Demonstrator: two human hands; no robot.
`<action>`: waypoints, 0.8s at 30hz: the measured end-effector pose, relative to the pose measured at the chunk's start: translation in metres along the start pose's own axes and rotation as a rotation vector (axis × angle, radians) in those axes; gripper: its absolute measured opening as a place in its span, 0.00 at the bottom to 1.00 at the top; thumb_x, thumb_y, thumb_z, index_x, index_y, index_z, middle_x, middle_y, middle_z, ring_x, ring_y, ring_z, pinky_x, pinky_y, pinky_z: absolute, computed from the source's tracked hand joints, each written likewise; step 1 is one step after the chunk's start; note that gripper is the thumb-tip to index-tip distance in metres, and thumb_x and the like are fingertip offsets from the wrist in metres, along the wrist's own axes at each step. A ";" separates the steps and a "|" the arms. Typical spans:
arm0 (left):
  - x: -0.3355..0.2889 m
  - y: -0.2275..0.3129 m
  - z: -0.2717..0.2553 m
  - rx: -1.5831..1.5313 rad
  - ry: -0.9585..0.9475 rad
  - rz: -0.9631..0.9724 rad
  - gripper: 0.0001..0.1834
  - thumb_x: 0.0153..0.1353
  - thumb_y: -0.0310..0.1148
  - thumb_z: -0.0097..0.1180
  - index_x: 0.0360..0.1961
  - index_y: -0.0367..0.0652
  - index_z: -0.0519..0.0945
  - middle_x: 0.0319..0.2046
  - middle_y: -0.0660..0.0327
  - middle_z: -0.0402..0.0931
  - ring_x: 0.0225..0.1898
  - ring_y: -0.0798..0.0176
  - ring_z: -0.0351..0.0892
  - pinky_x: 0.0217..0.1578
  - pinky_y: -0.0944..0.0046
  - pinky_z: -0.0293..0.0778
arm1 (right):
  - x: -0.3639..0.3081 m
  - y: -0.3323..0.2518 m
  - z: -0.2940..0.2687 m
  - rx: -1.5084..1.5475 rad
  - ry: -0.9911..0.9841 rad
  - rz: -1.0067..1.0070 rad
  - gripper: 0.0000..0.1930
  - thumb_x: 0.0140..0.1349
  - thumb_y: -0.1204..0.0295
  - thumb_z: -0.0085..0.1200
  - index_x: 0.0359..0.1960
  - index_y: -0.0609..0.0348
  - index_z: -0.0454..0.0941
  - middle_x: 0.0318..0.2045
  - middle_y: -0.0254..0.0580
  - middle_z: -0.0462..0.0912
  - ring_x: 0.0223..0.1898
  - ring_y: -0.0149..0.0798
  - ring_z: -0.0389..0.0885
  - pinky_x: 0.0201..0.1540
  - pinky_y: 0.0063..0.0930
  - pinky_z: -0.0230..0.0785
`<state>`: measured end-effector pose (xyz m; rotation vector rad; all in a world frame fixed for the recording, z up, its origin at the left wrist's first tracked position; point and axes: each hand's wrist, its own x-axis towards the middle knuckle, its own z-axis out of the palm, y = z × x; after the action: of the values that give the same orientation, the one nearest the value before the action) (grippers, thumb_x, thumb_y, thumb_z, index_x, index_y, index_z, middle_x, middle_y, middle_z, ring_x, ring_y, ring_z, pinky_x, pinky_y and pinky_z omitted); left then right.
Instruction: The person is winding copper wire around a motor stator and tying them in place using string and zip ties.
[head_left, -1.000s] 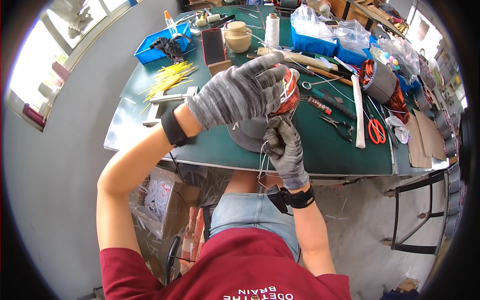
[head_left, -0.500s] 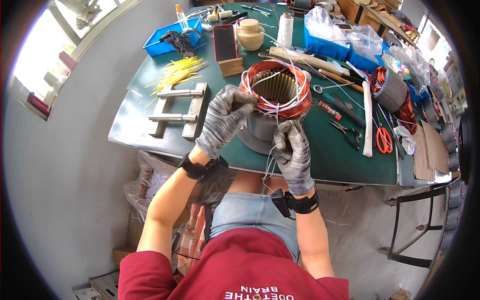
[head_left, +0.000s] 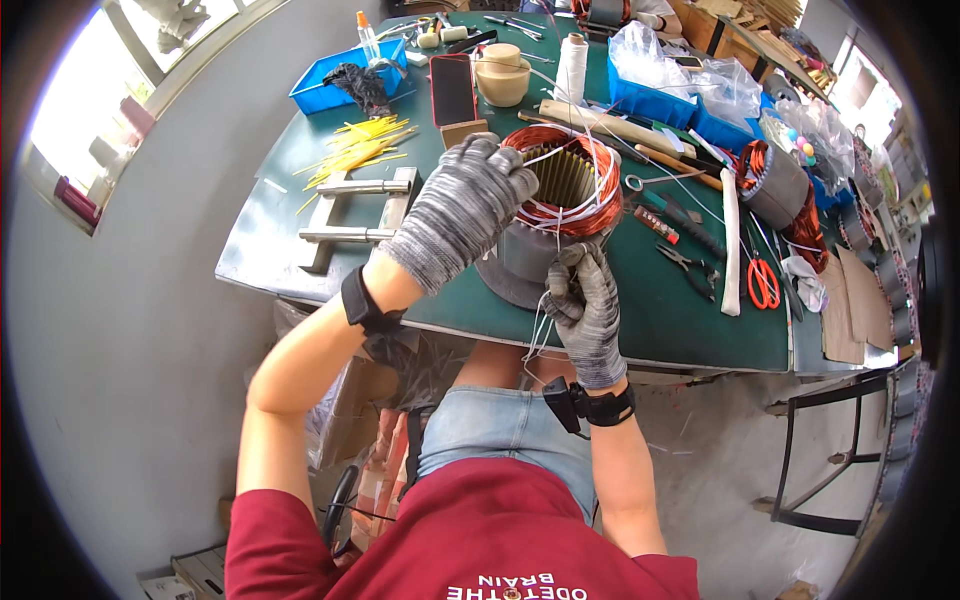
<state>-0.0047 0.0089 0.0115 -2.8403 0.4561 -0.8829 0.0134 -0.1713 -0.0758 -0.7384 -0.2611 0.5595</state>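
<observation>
A motor stator stands upright near the table's front edge, its grey metal body topped by a ring of copper windings bound with white cord. Over the ring's left side, my left hand in a grey striped glove has its fingers curled; whatever they may grip is hidden. In front of the stator, just below the ring, my right hand, gloved alike, pinches the white cord. Loose loops of that cord hang below its fingers, past the table edge.
Left of the stator lie a metal frame with two bars and yellow strips. Behind stand a phone and a cord spool. Pliers, red-handled scissors and another wound stator are at right.
My left hand has moved up and away from me, turning its back upward over the left of the ring. The right hand keeps its pinch on the cord in nearly the same place.
</observation>
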 end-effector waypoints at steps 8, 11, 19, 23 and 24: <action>0.011 0.001 -0.017 0.005 -0.210 0.121 0.11 0.53 0.30 0.49 0.38 0.41 0.75 0.37 0.53 0.72 0.41 0.51 0.72 0.42 0.56 0.70 | 0.000 -0.002 -0.010 0.025 -0.077 -0.007 0.10 0.64 0.62 0.47 0.36 0.53 0.74 0.24 0.28 0.73 0.23 0.21 0.70 0.25 0.12 0.63; 0.014 0.004 -0.013 0.018 -0.273 0.078 0.11 0.54 0.30 0.48 0.38 0.41 0.75 0.36 0.53 0.72 0.40 0.51 0.73 0.42 0.56 0.70 | -0.001 -0.001 -0.006 0.071 -0.063 0.039 0.10 0.63 0.62 0.49 0.37 0.53 0.74 0.24 0.28 0.73 0.24 0.21 0.70 0.25 0.12 0.63; 0.011 -0.002 -0.013 -0.011 -0.173 0.209 0.13 0.52 0.28 0.51 0.40 0.38 0.73 0.32 0.51 0.73 0.35 0.50 0.73 0.36 0.52 0.70 | -0.003 -0.004 -0.002 0.012 -0.015 0.018 0.10 0.64 0.61 0.47 0.37 0.52 0.73 0.23 0.27 0.71 0.22 0.20 0.67 0.24 0.12 0.62; 0.014 -0.002 -0.019 -0.169 -0.270 0.121 0.13 0.51 0.28 0.56 0.39 0.41 0.74 0.31 0.53 0.73 0.34 0.50 0.73 0.36 0.53 0.69 | -0.001 -0.001 -0.002 0.031 -0.028 -0.008 0.10 0.64 0.61 0.47 0.37 0.53 0.73 0.23 0.28 0.71 0.23 0.21 0.67 0.24 0.12 0.60; 0.014 -0.005 -0.018 -0.169 -0.270 0.119 0.13 0.51 0.28 0.56 0.39 0.41 0.74 0.31 0.53 0.73 0.34 0.50 0.73 0.36 0.53 0.69 | -0.002 -0.001 -0.002 0.030 -0.029 -0.007 0.10 0.64 0.61 0.47 0.37 0.53 0.73 0.23 0.28 0.71 0.23 0.21 0.67 0.24 0.12 0.60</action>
<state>-0.0025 0.0081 0.0349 -2.9844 0.6831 -0.4506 0.0132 -0.1736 -0.0763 -0.7009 -0.2817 0.5661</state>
